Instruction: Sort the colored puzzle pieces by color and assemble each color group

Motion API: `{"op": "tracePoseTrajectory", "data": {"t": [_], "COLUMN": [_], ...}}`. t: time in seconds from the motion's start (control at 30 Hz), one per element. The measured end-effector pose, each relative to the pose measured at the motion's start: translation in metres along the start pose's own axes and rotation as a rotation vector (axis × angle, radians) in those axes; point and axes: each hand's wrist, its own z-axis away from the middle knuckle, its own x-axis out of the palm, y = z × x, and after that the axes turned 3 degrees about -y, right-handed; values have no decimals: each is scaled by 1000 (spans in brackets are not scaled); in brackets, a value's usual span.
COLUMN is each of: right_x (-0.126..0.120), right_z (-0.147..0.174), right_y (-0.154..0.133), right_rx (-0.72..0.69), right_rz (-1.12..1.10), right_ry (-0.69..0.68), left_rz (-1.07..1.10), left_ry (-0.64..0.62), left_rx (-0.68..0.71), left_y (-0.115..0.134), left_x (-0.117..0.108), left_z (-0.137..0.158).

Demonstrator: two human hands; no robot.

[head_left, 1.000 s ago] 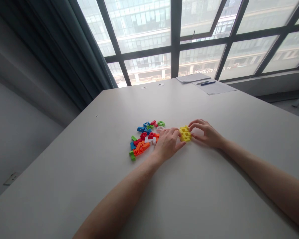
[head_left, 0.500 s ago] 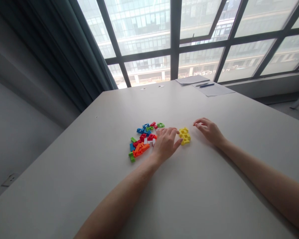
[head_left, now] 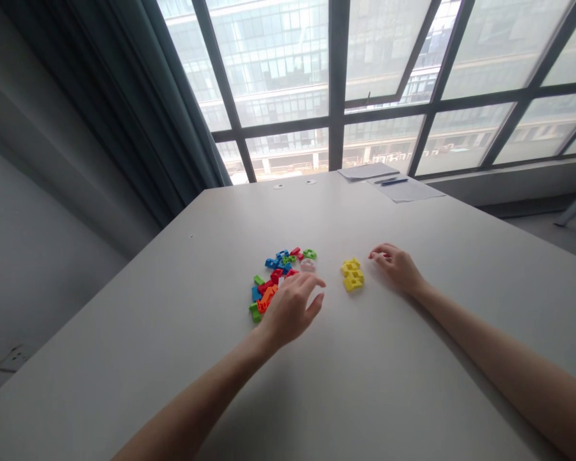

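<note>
Your left hand (head_left: 292, 306) reaches in from the lower left, back of the hand up, wrist nearly straight, covering the near right side of the mixed pile of blocks (head_left: 273, 278). Thumb and index stand apart in a fairly wide C, tips pointing right; nothing visible between them. Whether the other fingers touch a block, cannot tell: the hand hides them.

Your right hand (head_left: 396, 269) lies low at the table (head_left: 388, 371), forearm slanting in from the lower right, fingers loosely curled and pointing left. The gap at the tips looks narrow, nothing seen in it; whether they meet, cannot tell.

The yellow blocks (head_left: 352, 276) sit grouped on the table between your hands, just left of your right fingertips, apart from both hands and from the pile.

Against half a second ago: your left hand, then with its thumb and fingertips at the yellow blocks, is drawn back leftward, leaving bare table between. Your right hand keeps its place beside them; a second ago its fingers were at their right edge. The pale oval piece (head_left: 308, 264), then mostly hidden, now shows; the near white and orange pieces are more covered. Your view sits slightly higher.
</note>
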Motion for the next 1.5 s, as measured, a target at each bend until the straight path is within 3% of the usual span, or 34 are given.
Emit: {"op": "tracePoseTrajectory", "data": {"t": [0.2, 0.67, 1.13, 1.33, 1.5], "right_x": [1, 0, -1, -11, -17], "right_z": [2, 5, 6, 7, 7], "right_y": [0, -1, -4, -16, -39], "right_rx": [-5, -35, -51, -164, -245], "right_rz": [26, 96, 64, -62, 94], "right_ry": [-15, -53, -112, -293, -515], "left_rz": [-2, 19, 26, 29, 33], "left_ry": [-8, -115, -130, -132, -144], "left_rx": [155, 54, 60, 52, 60], "left_y": [-5, -11, -10, -11, -11], "left_x": [9, 12, 11, 11, 10], "left_z": [35, 34, 34, 34, 34]}}
